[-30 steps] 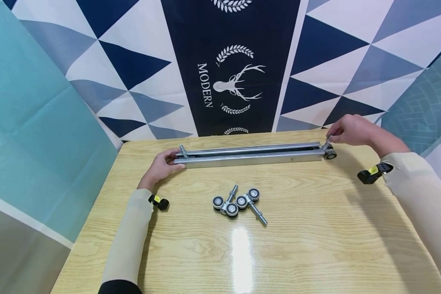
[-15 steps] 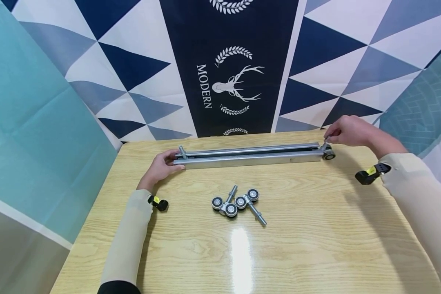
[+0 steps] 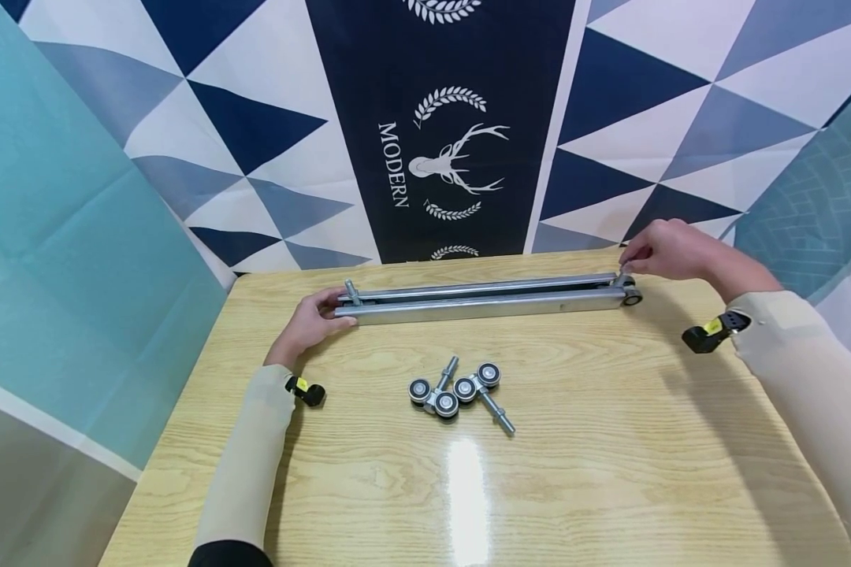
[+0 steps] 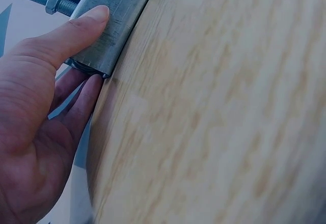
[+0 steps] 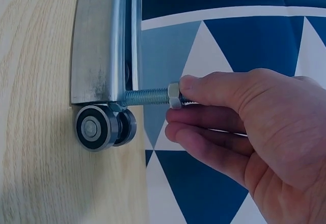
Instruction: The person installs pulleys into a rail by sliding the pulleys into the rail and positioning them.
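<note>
A long metal channel rail, slotted along its top, lies across the back of the table. My left hand grips its left end, thumb on the near wall and fingers around the end. A threaded bolt with a nut stands up from the slot there. At the right end, my right hand pinches the bolt of a roller trolley at its nut. One pair of that trolley's wheels sits just outside the rail's end; its other wheels are hidden inside the channel.
Two more roller trolleys, a left one and a right one, lie on their sides close together on the wooden table. Behind the table's back edge hangs a patterned cloth.
My right hand has moved slightly left, drawing the pinched trolley a little further into the rail's right end. My left hand keeps its grip and the loose trolleys stay put.
</note>
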